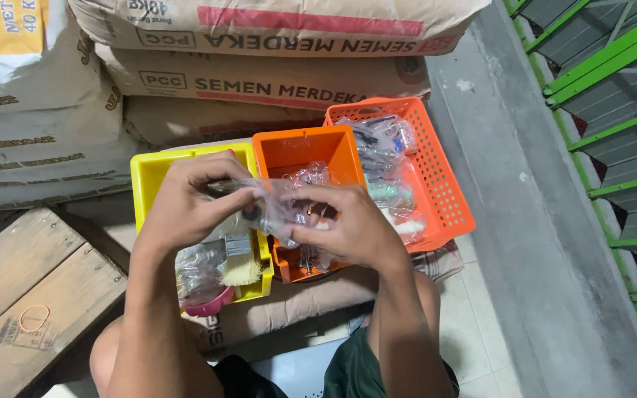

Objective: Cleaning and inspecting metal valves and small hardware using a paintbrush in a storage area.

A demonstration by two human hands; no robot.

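Observation:
My left hand and my right hand both pinch one small clear plastic bag and hold it above the bins. Something small and dark sits inside the bag; I cannot make out what. Below the left hand is a yellow bin holding a paintbrush and a pink item. Under the bag stands an orange bin with more clear bags inside.
An orange mesh basket of bagged parts sits to the right. Stacked paper cement sacks fill the back. A wooden pallet with a rubber band lies left. A concrete ledge and green railing run along the right.

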